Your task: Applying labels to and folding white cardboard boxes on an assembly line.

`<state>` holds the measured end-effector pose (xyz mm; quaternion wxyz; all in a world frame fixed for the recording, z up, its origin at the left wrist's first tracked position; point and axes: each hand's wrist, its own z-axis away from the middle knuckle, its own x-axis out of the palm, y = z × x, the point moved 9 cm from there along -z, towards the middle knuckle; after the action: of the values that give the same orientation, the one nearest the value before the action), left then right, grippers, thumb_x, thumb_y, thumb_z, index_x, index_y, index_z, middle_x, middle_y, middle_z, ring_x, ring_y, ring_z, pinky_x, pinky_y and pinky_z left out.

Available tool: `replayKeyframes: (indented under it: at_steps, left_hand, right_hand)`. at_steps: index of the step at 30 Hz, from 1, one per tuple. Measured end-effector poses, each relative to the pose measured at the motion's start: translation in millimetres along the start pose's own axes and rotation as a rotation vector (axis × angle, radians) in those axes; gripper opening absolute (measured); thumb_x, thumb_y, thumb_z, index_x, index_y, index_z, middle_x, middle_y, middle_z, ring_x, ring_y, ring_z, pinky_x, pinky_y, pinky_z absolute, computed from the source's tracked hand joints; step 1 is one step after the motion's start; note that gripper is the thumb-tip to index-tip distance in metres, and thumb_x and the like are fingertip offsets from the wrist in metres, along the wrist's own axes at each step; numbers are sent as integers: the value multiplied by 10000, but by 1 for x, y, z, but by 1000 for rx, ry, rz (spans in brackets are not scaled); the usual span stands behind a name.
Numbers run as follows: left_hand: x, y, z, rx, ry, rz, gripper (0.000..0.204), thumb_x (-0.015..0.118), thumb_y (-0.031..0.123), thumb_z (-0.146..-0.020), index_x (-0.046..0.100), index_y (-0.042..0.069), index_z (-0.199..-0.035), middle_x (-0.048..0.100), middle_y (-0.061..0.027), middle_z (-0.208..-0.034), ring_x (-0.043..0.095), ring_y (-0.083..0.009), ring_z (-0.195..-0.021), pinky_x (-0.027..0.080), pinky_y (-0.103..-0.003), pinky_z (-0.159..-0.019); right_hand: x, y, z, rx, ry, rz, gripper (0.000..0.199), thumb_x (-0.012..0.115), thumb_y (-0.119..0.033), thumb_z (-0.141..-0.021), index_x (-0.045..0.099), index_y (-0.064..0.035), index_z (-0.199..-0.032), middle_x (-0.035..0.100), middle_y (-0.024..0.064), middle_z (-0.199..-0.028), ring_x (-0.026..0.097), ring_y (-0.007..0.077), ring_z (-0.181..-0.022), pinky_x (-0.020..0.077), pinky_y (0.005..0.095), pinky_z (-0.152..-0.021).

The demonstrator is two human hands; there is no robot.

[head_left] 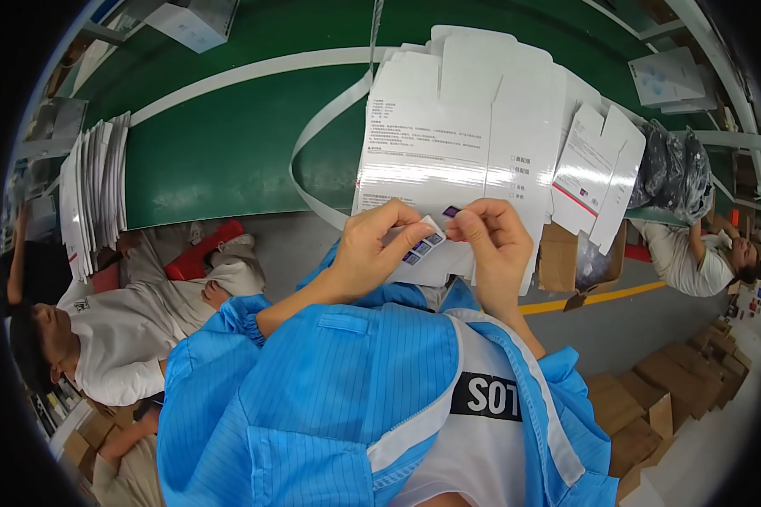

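Note:
Between the thumb and fingers of my left hand [372,245] is a small white sheet of stickers [422,248] with several dark square labels on it. My right hand [497,245] pinches a single dark purple sticker [451,212], apart from the sheet and just to its right. Both hands are over the near edge of a stack of flat white carton blanks [431,169]. The top blank carries printed text and a column of little check boxes.
Another flat printed blank [596,169] lies right of the stack, beside dark plastic-wrapped goods [672,169]. A pile of folded white cartons [97,190] stands left on the green table [220,169]. A white strap [300,160] loops beside the stack. People sit at both sides; an open brown box [558,258] stands below the table edge.

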<state>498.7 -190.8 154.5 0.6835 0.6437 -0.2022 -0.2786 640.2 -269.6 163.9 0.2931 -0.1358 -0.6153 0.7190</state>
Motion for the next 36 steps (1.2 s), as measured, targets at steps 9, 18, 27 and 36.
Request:
replayKeyframes:
  at_steps: [9, 18, 27, 36]
  left_hand:
    - [11, 6, -1, 497, -152, -444, 122, 717, 98, -769, 611, 39, -788, 673, -73, -916, 624, -221, -825, 490, -318, -722]
    - [6, -9, 2, 459, -181, -367, 150, 745, 60, -714, 614, 38, -784, 676, -80, -925, 623, -247, -821, 494, -337, -705]
    - [-3, -19, -1, 418, -147, -319, 139, 741, 35, -714, 618, 28, -781, 674, -85, -880, 619, -236, -771, 496, -316, -648]
    - [-6, -21, -3, 399, -166, -276, 132, 736, 30, -720, 621, 20, -783, 675, -84, -873, 618, -234, -768, 498, -313, -648]
  right_hand:
    - [-34, 34, -9, 258, 4, 261, 100, 650, -89, -883, 617, 3, -901, 638, 49, -720, 589, 78, -613, 465, 193, -550]
    - [-22, 40, -9, 248, 0, 445, 128, 675, -122, -868, 626, -6, -888, 637, 41, -691, 580, 74, -566, 445, 192, -505]
    - [1, 55, -8, 300, 17, 505, 120, 668, -106, -866, 628, 5, -887, 636, 46, -693, 585, 82, -573, 450, 197, -503]
    - [5, 57, -9, 248, 54, 565, 91, 656, -60, -863, 628, 25, -881, 636, 65, -694, 583, 91, -578, 465, 216, -502]
